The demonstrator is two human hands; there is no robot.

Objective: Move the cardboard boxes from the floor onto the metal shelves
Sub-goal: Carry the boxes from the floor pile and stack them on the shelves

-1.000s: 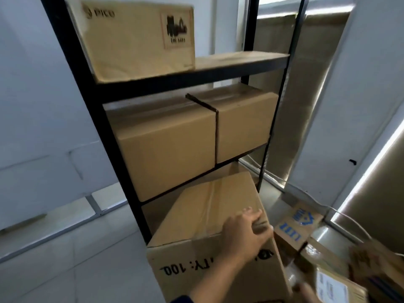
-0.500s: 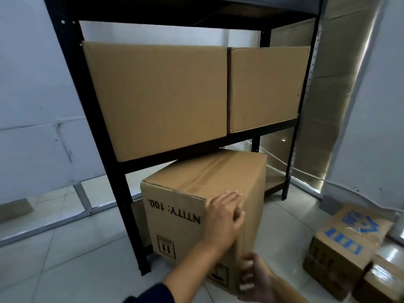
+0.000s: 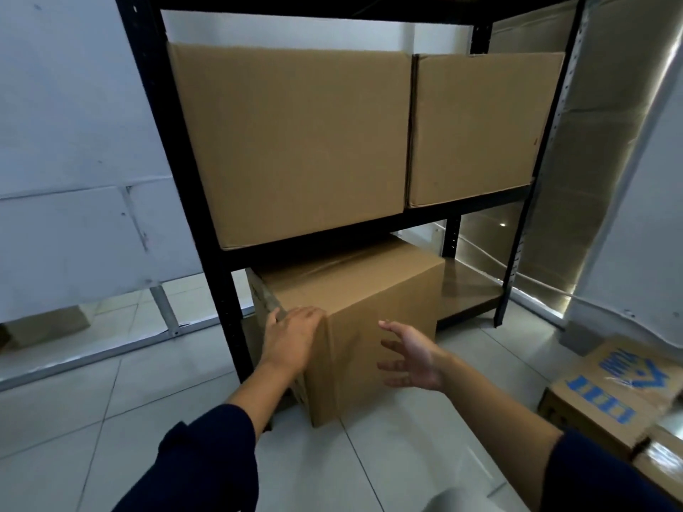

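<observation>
A plain cardboard box (image 3: 369, 304) sits partly inside the bottom level of the black metal shelf (image 3: 221, 290), its near corner sticking out over the floor tiles. My left hand (image 3: 294, 336) lies on that box's near top-left corner, fingers bent over the edge. My right hand (image 3: 410, 354) hovers just in front of the box's right face with fingers spread, and I cannot tell whether it touches. Two larger boxes (image 3: 295, 142) (image 3: 480, 123) stand side by side on the shelf level above.
A box with blue print (image 3: 610, 393) lies on the floor at the right, with another taped box (image 3: 661, 456) beside it. The bottom shelf board (image 3: 469, 286) shows bare to the right of the box. A white wall panel with a metal rail (image 3: 162, 315) runs along the left.
The box has slid deeper into the bottom shelf level. My right hand has come off its lower edge and opened. The view has dropped lower and closer.
</observation>
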